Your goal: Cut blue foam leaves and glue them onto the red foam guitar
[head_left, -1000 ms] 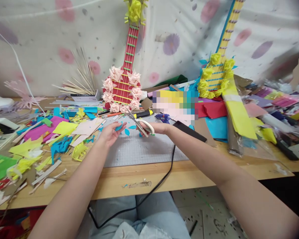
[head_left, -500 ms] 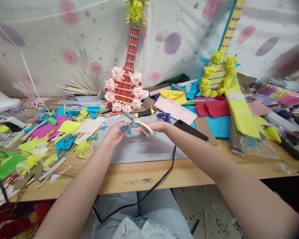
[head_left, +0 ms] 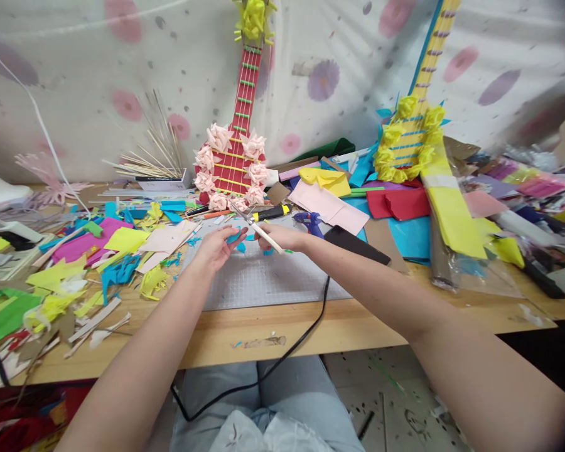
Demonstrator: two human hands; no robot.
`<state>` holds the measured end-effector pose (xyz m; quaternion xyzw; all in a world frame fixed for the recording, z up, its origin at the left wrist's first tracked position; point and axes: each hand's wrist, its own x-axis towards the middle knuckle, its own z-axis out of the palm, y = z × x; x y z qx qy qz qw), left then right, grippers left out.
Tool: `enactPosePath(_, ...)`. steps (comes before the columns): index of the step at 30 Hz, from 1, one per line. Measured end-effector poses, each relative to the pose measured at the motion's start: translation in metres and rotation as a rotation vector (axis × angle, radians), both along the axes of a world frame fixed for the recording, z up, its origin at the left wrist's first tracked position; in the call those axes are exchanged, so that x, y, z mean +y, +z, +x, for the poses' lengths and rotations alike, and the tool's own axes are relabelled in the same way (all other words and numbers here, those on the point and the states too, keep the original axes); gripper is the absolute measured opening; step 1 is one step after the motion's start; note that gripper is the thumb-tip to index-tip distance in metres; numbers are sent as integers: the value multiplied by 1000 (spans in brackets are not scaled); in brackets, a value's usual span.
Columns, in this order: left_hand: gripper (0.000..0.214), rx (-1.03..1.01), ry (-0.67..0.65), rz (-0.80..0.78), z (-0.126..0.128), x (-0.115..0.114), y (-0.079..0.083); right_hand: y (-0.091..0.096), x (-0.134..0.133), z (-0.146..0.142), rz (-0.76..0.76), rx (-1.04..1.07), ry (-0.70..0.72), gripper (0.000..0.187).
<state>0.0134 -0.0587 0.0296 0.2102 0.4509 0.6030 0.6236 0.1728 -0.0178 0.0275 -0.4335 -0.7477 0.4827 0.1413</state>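
Left hand (head_left: 216, 248): above the mat, palm turned up, its grip closed with the fingers around a small piece of blue paper (head_left: 234, 236).
Right hand (head_left: 275, 237): just beside the left, its grip clamped on the white-handled scissors (head_left: 268, 238).
Scissors: blades pointing away from the person and toward the left, near the blue paper; whether they touch it cannot be told.
Blue paper: held above the far part of the mat, partly hidden by the fingers.
Blue cutout (head_left: 241, 247): on the mat, just under the left fingertips.
Cutting mat (head_left: 277, 289): grey, gridded, flat on the wooden surface (head_left: 207, 333) beneath both hands.
Utility knife (head_left: 272, 213): yellow and black, lying just beyond the right hand.
Glue gun (head_left: 309, 221): blue, on its side, beyond the right wrist.
Black cord (head_left: 296, 358): across the mat, then over the front edge toward the lap.
Red paper guitar (head_left: 233, 166): upright behind the hands, ringed with pale pink flowers.
Yellow paper guitar (head_left: 407, 147): leaning at the back right, trimmed with yellow flowers.
Wooden skewers (head_left: 145, 166): fanned out of a small box (head_left: 162, 182), left of the red guitar.
Magenta sheet (head_left: 96, 238): among mixed scraps on the left.
Red folded paper (head_left: 400, 204): right of the glue gun.
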Motion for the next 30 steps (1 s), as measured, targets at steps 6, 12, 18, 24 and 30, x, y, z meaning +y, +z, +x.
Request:
enactPosePath(6, 22, 1, -19, 6, -1, 5, 0, -14, 4, -2, -6, 117, -78, 16)
enactPosePath(12, 24, 37, -25, 26, -3, 7, -1, -21, 13, 0, 60, 98, -47, 7)
enactPosePath(18, 27, 165, 24, 29, -4, 5, 1, -11, 8, 2, 93, 12, -44, 9)
enactPosePath(24, 30, 252, -101, 37, -14, 10, 3, -11, 2, 16, 183, -98, -46, 29)
enactPosePath(30, 39, 285, -207, -12, -9, 14, 7, -11, -16, 29, 141, 33, 23, 31)
